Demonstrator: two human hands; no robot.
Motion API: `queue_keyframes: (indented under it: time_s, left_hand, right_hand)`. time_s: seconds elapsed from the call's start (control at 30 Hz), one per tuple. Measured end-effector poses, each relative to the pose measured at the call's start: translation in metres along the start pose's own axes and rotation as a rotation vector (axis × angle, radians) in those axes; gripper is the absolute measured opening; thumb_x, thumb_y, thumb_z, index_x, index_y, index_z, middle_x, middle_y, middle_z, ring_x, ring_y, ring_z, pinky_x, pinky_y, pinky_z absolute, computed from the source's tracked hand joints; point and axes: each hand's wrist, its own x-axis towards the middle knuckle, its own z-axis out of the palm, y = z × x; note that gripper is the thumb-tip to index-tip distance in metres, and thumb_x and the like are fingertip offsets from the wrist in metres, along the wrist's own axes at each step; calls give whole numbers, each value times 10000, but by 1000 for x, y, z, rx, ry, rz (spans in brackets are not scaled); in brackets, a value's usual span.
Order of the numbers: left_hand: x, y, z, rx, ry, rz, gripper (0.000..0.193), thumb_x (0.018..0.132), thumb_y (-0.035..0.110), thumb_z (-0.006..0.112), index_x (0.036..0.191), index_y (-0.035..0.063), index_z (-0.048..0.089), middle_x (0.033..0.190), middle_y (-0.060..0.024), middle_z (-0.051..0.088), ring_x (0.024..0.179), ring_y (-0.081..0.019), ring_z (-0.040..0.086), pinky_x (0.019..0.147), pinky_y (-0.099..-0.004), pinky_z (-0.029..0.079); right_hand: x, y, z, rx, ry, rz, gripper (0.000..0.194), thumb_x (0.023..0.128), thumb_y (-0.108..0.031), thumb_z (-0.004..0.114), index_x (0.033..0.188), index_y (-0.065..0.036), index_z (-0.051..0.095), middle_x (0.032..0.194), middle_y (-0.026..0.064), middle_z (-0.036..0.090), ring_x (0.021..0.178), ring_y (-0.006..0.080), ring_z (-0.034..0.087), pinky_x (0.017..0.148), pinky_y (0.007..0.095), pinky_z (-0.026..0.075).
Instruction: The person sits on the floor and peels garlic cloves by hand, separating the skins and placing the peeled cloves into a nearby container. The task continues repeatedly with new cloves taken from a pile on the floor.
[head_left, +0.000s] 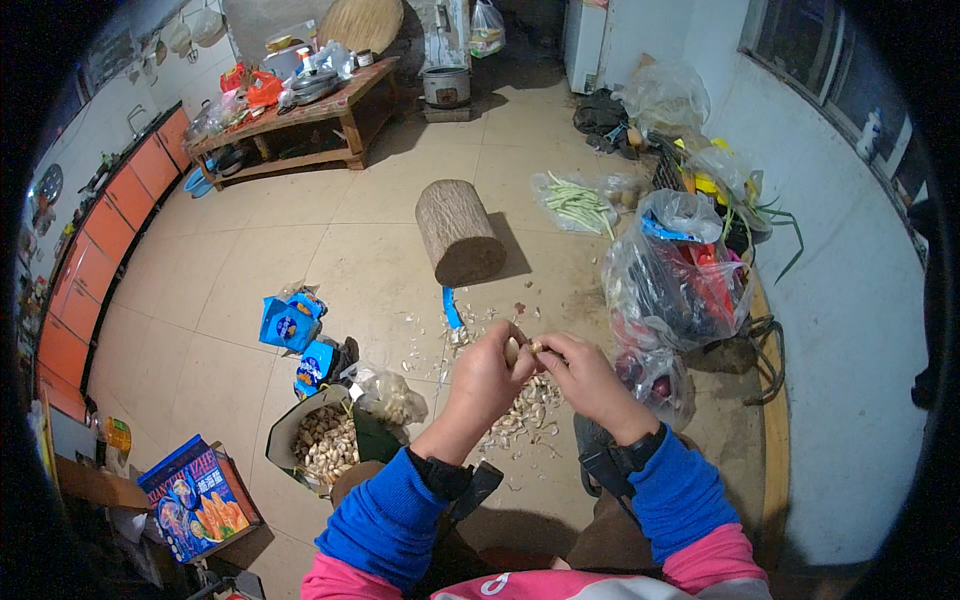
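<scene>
Both hands meet in front of my body, above the floor. My left hand (493, 382) is closed around a pale garlic clove (511, 351), which shows between thumb and fingers. With its fingertips, my right hand (581, 375) pinches a small pale piece, probably garlic (535, 347), against the left hand's fingers. Garlic cloves and papery skins (529, 409) lie loose on the tiles beneath the hands. To the left, an open dark green bag (283, 442) holds many cloves. A clear plastic bag (394, 394) with pale contents rests beside it.
A log section (461, 232) lies ahead. Blue packets (289, 324) are at the left, with a printed box (199, 502) nearer me. Green beans (577, 201), filled plastic bags (675, 277) and a wooden plank (776, 450) lie at the right. A low wooden table (349, 124) stands farther back.
</scene>
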Motion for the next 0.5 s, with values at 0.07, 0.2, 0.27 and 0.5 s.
queue_keyframes:
  time_s: [0.07,0.2,0.27,0.5]
  left_hand:
    - [1,-1,0,-92,25,-39,229,821,220,662,871,23,557,647,-186,584,602,-341,597,552,-403,463]
    - [5,-7,-5,-110,12,-94,166,870,167,612,874,18,540,626,-97,549,558,-180,524,507,-316,417]
    - [5,-9,-6,-19,10,-43,143,888,148,601,871,22,535,607,-40,525,538,-97,478,479,-272,385]
    - [3,-6,-3,-68,-44,-39,185,886,195,631,874,29,551,564,5,477,505,-67,426,452,-257,343]
  right_hand:
    - [-1,1,-1,69,26,42,206,904,-122,539,1062,4,581,893,180,633,835,325,629,743,363,485]
    - [2,2,-3,235,35,173,217,944,-147,504,1099,-25,596,819,46,624,750,116,585,690,277,473]
    - [0,1,-8,295,2,265,215,942,-136,501,1101,-24,592,833,54,636,777,110,594,723,276,477]
    - [2,-1,-4,253,7,173,212,940,-102,487,1110,-28,590,856,77,640,785,135,608,717,280,480]
